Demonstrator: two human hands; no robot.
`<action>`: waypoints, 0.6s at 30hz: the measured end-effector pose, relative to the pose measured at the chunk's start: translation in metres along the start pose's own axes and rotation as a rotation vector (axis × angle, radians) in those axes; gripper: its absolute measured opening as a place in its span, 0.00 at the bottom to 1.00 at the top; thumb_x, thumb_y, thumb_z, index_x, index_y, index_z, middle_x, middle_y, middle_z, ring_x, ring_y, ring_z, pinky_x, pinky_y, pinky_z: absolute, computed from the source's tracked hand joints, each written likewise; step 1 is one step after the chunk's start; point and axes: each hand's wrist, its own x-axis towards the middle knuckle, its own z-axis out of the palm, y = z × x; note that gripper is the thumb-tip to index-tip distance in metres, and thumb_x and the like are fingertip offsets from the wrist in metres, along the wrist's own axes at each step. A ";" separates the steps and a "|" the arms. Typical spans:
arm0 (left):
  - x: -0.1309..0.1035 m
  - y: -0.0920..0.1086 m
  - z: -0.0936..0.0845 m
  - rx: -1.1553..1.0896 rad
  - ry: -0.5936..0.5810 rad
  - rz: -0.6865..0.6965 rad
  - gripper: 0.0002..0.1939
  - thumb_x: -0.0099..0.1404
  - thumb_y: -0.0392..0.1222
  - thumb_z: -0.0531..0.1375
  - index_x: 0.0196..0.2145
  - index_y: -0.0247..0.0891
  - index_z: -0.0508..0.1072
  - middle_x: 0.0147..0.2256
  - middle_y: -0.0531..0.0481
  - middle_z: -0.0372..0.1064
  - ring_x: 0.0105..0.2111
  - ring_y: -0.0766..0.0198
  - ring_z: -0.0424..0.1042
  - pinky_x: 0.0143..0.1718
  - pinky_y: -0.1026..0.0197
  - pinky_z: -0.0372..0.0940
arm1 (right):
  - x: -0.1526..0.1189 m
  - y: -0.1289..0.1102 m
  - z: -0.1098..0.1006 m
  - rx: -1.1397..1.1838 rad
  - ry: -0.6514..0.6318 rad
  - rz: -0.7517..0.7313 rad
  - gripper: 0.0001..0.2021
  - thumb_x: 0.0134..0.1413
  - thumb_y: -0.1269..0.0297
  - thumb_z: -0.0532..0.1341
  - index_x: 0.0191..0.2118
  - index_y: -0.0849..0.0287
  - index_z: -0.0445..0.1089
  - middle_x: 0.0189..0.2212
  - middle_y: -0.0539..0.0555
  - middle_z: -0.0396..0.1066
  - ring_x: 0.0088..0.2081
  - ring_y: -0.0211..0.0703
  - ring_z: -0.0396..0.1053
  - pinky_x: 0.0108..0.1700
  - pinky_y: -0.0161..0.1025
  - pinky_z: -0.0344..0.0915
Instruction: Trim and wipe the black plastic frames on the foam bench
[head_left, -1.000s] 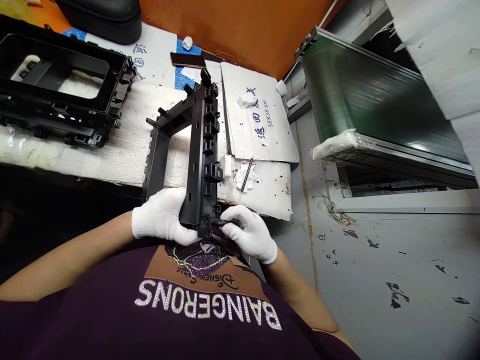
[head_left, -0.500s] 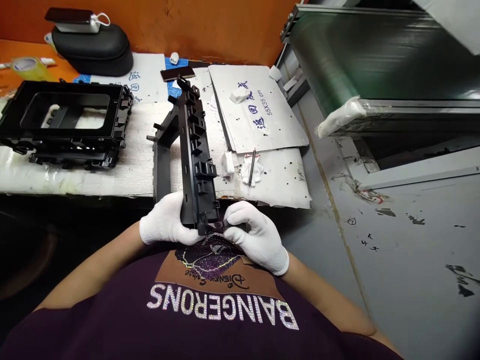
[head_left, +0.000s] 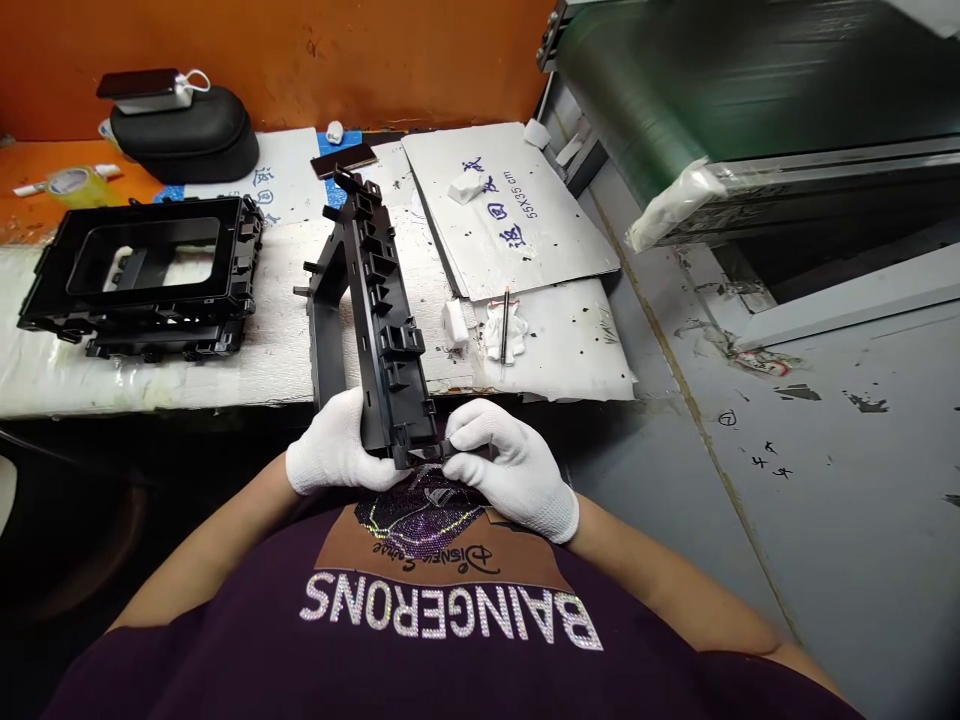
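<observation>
A black plastic frame [head_left: 386, 330] with clips along its side stands tilted on edge at the table's front edge. My left hand [head_left: 341, 450], in a white glove, is wrapped round its lower left end. My right hand [head_left: 514, 465], also gloved in white, pinches a small dark piece [head_left: 444, 450] at the frame's lower right corner. Whether that piece is part of the frame is too small to tell.
More black frames [head_left: 56, 265] lie stacked at the left, before a black case [head_left: 184, 135] and a tape roll [head_left: 69, 182]. Cardboard sheets [head_left: 555, 235], a white block [head_left: 454, 325] and a pen [head_left: 505, 330] lie right. A green conveyor [head_left: 720, 90] stands beyond.
The view has shifted slightly, so the table and conveyor appear displaced. Both hands keep their hold, with the frame at nearly the same tilt.
</observation>
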 end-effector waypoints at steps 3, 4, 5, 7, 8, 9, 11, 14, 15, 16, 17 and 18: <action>-0.001 -0.004 0.001 -0.012 0.002 0.021 0.14 0.49 0.42 0.67 0.33 0.37 0.71 0.29 0.56 0.71 0.28 0.67 0.68 0.30 0.65 0.68 | -0.001 0.000 0.000 0.003 -0.001 -0.011 0.14 0.58 0.56 0.70 0.30 0.55 0.66 0.31 0.49 0.68 0.31 0.37 0.67 0.37 0.38 0.67; -0.001 -0.004 0.001 -0.015 0.002 0.024 0.14 0.49 0.42 0.67 0.33 0.37 0.71 0.29 0.56 0.71 0.28 0.67 0.68 0.30 0.65 0.68 | -0.001 0.000 0.001 0.001 0.003 -0.013 0.14 0.58 0.57 0.70 0.30 0.55 0.65 0.31 0.49 0.67 0.31 0.37 0.67 0.37 0.38 0.67; -0.001 -0.004 0.001 -0.013 0.000 0.023 0.14 0.49 0.42 0.67 0.33 0.36 0.71 0.29 0.56 0.72 0.28 0.67 0.68 0.30 0.65 0.68 | -0.001 0.000 0.001 -0.005 0.008 -0.014 0.15 0.58 0.57 0.70 0.30 0.55 0.65 0.31 0.48 0.67 0.31 0.37 0.66 0.36 0.37 0.66; -0.001 -0.003 0.001 -0.004 -0.004 0.023 0.14 0.48 0.42 0.67 0.32 0.36 0.71 0.29 0.56 0.72 0.28 0.67 0.68 0.30 0.65 0.68 | -0.001 0.000 0.002 -0.022 0.018 -0.013 0.15 0.58 0.58 0.70 0.29 0.55 0.64 0.30 0.48 0.67 0.30 0.36 0.66 0.35 0.36 0.66; -0.001 -0.003 0.001 -0.002 -0.005 0.024 0.14 0.48 0.42 0.67 0.32 0.36 0.71 0.29 0.56 0.72 0.28 0.67 0.69 0.30 0.65 0.68 | -0.001 0.000 0.003 -0.032 0.023 -0.010 0.15 0.58 0.58 0.70 0.29 0.55 0.64 0.30 0.48 0.67 0.30 0.36 0.66 0.35 0.36 0.66; -0.001 -0.002 0.001 -0.002 -0.007 0.021 0.14 0.48 0.42 0.67 0.32 0.36 0.71 0.29 0.56 0.72 0.28 0.67 0.69 0.30 0.65 0.68 | -0.001 0.000 0.003 -0.046 0.032 -0.006 0.15 0.58 0.59 0.70 0.29 0.55 0.64 0.30 0.48 0.67 0.30 0.36 0.66 0.35 0.36 0.66; -0.002 0.000 0.001 -0.005 -0.010 0.013 0.15 0.48 0.42 0.67 0.33 0.36 0.71 0.30 0.55 0.72 0.28 0.66 0.69 0.30 0.64 0.68 | -0.001 0.000 0.004 -0.081 0.058 0.002 0.15 0.59 0.60 0.70 0.28 0.55 0.64 0.30 0.48 0.67 0.31 0.36 0.66 0.35 0.36 0.66; -0.001 0.001 0.001 0.006 -0.011 0.014 0.15 0.48 0.43 0.66 0.34 0.36 0.72 0.30 0.54 0.73 0.29 0.65 0.70 0.31 0.63 0.69 | -0.002 -0.001 0.003 -0.118 0.102 -0.013 0.13 0.60 0.60 0.68 0.30 0.55 0.65 0.31 0.50 0.67 0.31 0.38 0.67 0.36 0.38 0.68; -0.001 0.000 0.001 0.011 -0.011 0.019 0.15 0.48 0.43 0.66 0.34 0.36 0.72 0.30 0.54 0.73 0.29 0.65 0.71 0.32 0.63 0.70 | -0.002 -0.002 0.002 -0.119 0.120 -0.040 0.12 0.60 0.60 0.68 0.31 0.55 0.65 0.31 0.50 0.68 0.32 0.38 0.68 0.36 0.38 0.69; 0.000 -0.001 0.001 0.010 -0.012 0.022 0.15 0.48 0.43 0.66 0.33 0.36 0.72 0.30 0.54 0.73 0.29 0.64 0.71 0.32 0.63 0.70 | -0.003 -0.003 0.001 -0.117 0.130 -0.075 0.10 0.61 0.60 0.68 0.33 0.54 0.67 0.32 0.51 0.68 0.32 0.39 0.69 0.36 0.39 0.69; 0.000 -0.002 0.000 0.001 -0.018 0.017 0.15 0.48 0.43 0.66 0.34 0.36 0.72 0.30 0.54 0.74 0.30 0.64 0.71 0.33 0.62 0.70 | -0.003 -0.004 0.000 -0.115 0.123 -0.115 0.07 0.61 0.62 0.67 0.35 0.54 0.68 0.33 0.52 0.69 0.33 0.40 0.70 0.36 0.39 0.70; 0.001 -0.003 0.000 -0.016 -0.027 0.004 0.15 0.48 0.43 0.67 0.35 0.36 0.73 0.31 0.53 0.74 0.30 0.63 0.72 0.34 0.62 0.71 | -0.002 -0.005 -0.002 -0.118 0.097 -0.153 0.05 0.62 0.63 0.66 0.37 0.54 0.69 0.34 0.52 0.70 0.34 0.40 0.71 0.36 0.38 0.71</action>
